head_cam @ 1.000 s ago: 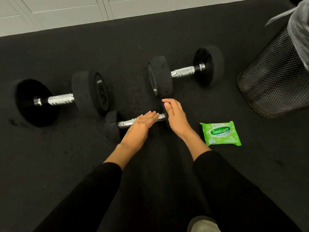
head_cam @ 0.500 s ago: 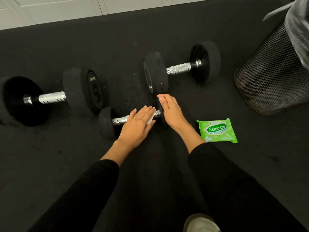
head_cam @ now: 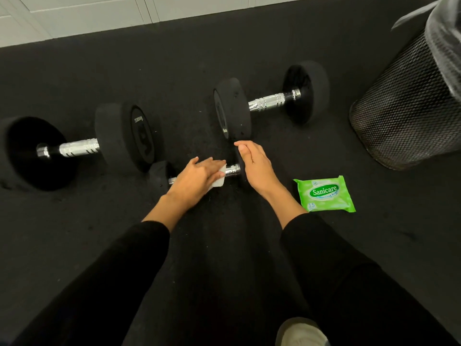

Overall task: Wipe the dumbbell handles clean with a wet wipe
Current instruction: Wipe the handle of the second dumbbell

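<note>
A small black dumbbell with a chrome handle lies on the floor right in front of me. My left hand presses a folded white wet wipe onto that handle, covering most of it. My right hand rests on the dumbbell's right end plate, hiding it. A large dumbbell lies at the left and a medium dumbbell further back at the right; both show bare chrome handles.
A green Sanicare wipe pack lies on the black rubber floor right of my right wrist. A black mesh bin with a grey liner stands at the far right. White cabinet doors line the back. A shoe tip shows at the bottom.
My left hand has slid leftward along the small dumbbell's handle, so the white wipe now shows under its fingers. My right hand has stayed on the end plate. The camera has shifted slightly.
</note>
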A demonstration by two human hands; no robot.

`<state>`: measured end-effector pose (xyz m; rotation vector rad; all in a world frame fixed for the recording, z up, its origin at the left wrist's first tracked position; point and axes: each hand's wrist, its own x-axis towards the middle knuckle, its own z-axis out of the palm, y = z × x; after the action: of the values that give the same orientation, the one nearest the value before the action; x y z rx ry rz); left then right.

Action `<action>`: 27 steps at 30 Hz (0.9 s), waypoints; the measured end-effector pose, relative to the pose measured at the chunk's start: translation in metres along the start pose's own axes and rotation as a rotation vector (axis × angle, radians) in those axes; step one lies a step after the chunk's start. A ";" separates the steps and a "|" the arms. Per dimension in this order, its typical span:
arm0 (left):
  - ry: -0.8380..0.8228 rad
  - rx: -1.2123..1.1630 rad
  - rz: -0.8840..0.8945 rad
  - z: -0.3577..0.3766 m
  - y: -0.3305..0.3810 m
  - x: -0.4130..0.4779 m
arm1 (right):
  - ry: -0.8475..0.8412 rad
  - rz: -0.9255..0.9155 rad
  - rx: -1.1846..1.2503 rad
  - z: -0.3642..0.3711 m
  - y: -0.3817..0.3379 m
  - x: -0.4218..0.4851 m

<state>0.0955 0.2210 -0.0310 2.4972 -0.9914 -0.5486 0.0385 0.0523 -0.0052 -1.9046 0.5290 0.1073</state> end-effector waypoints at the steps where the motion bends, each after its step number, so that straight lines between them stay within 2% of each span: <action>1: 0.034 0.048 0.020 0.006 0.002 -0.005 | 0.002 -0.001 0.001 0.000 0.000 0.000; 5: 0.097 0.118 0.069 0.012 0.006 -0.009 | 0.010 -0.002 0.000 0.001 0.001 0.000; 9: 0.060 -0.075 -0.006 0.002 0.005 -0.001 | 0.014 0.007 0.002 0.001 0.001 0.003; 12: 0.139 -0.257 -0.091 0.003 0.012 0.000 | 0.008 0.012 -0.001 0.002 0.001 0.003; 14: 0.171 -0.276 -0.116 0.004 0.016 0.000 | 0.008 0.012 0.004 0.002 0.001 0.003; 18: 0.060 -0.097 -0.027 0.002 0.016 -0.004 | 0.019 0.005 -0.005 0.003 0.003 0.002; 24: -0.032 -0.133 -0.106 -0.004 0.011 0.006 | 0.020 0.003 -0.022 0.003 0.004 0.003; 27: -0.004 -0.215 -0.119 -0.005 0.011 0.008 | 0.031 0.002 -0.007 0.004 0.003 0.002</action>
<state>0.0967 0.2089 -0.0231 2.3734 -0.7454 -0.6597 0.0401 0.0539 -0.0098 -1.9152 0.5519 0.0813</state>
